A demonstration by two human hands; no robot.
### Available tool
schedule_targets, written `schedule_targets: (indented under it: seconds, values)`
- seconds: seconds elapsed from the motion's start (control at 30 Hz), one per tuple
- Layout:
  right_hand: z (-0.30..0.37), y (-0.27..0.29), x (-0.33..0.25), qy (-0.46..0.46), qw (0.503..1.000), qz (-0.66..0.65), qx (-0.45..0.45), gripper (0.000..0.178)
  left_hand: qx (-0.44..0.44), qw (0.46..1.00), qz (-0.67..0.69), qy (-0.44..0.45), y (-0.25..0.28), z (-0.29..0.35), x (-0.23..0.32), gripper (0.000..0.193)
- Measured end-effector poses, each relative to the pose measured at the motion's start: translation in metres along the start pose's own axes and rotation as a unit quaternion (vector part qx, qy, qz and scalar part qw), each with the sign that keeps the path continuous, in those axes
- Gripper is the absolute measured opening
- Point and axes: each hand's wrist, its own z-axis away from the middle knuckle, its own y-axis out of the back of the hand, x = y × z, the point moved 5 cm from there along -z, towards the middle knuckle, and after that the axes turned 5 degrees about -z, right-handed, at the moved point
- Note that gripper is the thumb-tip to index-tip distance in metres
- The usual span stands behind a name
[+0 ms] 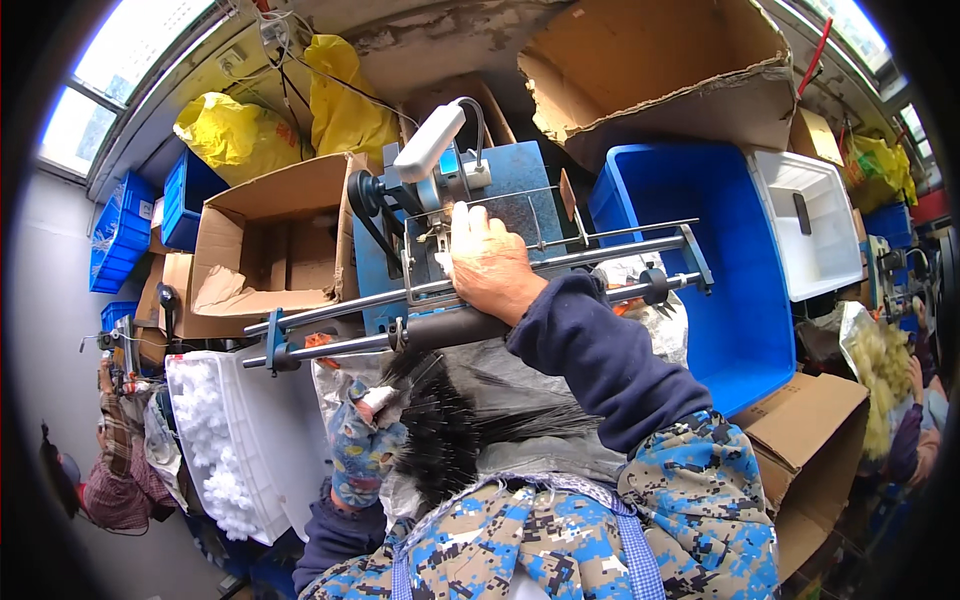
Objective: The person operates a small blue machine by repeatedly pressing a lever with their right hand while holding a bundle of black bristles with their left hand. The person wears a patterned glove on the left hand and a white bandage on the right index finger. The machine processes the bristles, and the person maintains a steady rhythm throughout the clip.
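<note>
My right hand [490,262], bare, reaches over the metal rails [590,258] to the middle of a blue bench machine [515,190]. Its fingers are bent close together at the small metal working part; what they pinch is too small to make out. In my lap my left hand [365,445], in a blue patterned glove, is curled beside a bundle of long black bristles [440,430]. Something whitish shows at its fingertips, and I cannot tell what it is. The bristles fan out to the right over a grey sheet [550,458]. A white lamp head [430,143] hangs just above my right fingers.
A dark padded roller [455,328] runs along the machine's front. Left stand an open cardboard box [225,230] and a white crate [290,440] with white fluffy tufts [210,440]. Right are a large blue bin [735,250] and a white tub [815,235]. Other people work at both sides.
</note>
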Motion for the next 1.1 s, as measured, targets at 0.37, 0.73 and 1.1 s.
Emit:
schedule_targets:
  seconds: [0.37, 0.73, 1.1]
  values:
    - [0.012, 0.039, 0.045, 0.017, 0.993, 0.079, -0.085, 0.042, 0.004, 0.927, 0.271, 0.260, -0.008, 0.018, -0.031, 0.014]
    - [0.013, 0.082, 0.056, 0.075, 0.987, 0.120, -0.079, 0.006, 0.084, 0.898, 0.373, 0.220, 0.007, 0.016, -0.024, 0.014]
    - [0.100, 0.070, -0.042, -0.099, 0.556, -0.821, -0.078, 0.018, -0.188, 0.851, 0.466, 0.156, -0.043, 0.001, 0.025, 0.033]
